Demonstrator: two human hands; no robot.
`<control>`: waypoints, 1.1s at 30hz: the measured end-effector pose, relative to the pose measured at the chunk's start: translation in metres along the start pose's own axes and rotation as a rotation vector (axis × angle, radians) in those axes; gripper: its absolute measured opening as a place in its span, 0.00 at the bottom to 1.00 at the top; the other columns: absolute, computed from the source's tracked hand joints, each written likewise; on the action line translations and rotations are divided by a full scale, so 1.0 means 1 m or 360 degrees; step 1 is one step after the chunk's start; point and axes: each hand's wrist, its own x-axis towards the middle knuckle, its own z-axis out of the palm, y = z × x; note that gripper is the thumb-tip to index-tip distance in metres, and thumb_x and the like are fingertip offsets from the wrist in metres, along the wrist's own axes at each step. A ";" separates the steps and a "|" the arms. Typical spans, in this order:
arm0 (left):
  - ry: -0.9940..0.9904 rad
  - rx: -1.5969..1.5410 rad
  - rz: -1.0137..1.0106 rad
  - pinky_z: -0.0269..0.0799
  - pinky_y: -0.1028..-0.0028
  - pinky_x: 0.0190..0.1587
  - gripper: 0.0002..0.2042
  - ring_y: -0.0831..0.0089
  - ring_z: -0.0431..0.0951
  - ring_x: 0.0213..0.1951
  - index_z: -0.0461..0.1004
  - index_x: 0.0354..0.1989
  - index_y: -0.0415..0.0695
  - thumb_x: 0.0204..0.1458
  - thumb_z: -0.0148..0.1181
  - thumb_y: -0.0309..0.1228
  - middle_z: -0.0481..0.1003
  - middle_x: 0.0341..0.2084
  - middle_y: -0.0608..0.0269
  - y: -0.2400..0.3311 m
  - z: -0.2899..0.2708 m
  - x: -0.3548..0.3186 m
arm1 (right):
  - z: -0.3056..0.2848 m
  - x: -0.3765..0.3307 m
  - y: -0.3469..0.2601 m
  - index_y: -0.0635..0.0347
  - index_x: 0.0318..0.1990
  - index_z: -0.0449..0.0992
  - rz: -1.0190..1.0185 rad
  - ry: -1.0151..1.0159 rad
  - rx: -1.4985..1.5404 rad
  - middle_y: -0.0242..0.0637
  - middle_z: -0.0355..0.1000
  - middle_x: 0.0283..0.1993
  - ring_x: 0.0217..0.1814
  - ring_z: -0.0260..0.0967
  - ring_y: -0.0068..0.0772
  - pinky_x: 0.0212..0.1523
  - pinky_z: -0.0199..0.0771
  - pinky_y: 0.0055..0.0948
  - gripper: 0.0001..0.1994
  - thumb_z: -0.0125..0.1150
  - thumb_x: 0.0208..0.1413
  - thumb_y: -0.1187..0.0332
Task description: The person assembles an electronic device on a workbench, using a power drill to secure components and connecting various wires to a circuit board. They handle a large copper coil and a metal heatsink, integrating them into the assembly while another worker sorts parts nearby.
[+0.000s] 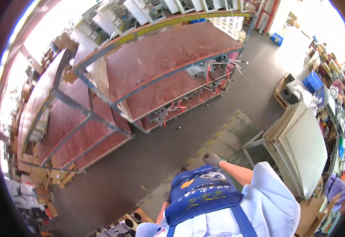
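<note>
My right hand [212, 159], in a grey glove with a green cuff, is held out in front of my body above the floor. Its fingers look loosely curled, and nothing shows in them. My left hand [167, 196], also gloved, hangs at my left side, mostly covered by the blue printed apron [204, 193]; its fingers are hidden. Neither hand touches a shelf or a part. Nearest to the right hand is a metal stand holding large pale sheets [303, 146].
Ahead stands a metal rack with dark red shelves [168, 59], wired metal parts [196, 71] on its lower level. Another red-shelved rack [67, 138] is at left. Blue bin [313, 81] and clutter line the right. Black-holed parts [129, 223] lie at lower left. Patterned floor [160, 158] lies between.
</note>
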 end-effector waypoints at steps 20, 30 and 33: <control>0.0203 -0.0337 0.0315 0.74 0.55 0.52 0.17 0.47 0.80 0.48 0.82 0.40 0.43 0.52 0.57 0.44 0.81 0.42 0.44 0.543 -0.200 0.509 | -0.247 0.261 0.189 0.50 0.30 0.86 -0.0447 0.0027 -0.1303 0.37 0.83 0.37 0.40 0.81 0.39 0.38 0.80 0.42 0.09 0.58 0.54 0.65; 0.0479 -0.0022 0.0567 0.75 0.53 0.45 0.29 0.49 0.83 0.43 0.82 0.39 0.42 0.49 0.55 0.59 0.82 0.37 0.42 0.854 -0.193 0.715 | -0.320 0.174 0.374 0.61 0.34 0.81 0.1141 0.0815 0.1309 0.48 0.80 0.34 0.36 0.78 0.52 0.38 0.75 0.43 0.14 0.58 0.54 0.59; 0.0073 -0.0238 0.0209 0.76 0.53 0.47 0.33 0.50 0.81 0.49 0.81 0.48 0.45 0.55 0.46 0.62 0.80 0.49 0.45 0.829 -0.210 0.794 | -0.319 0.158 0.383 0.61 0.31 0.82 0.1264 0.0824 0.0775 0.40 0.78 0.27 0.30 0.77 0.35 0.34 0.77 0.39 0.11 0.63 0.52 0.62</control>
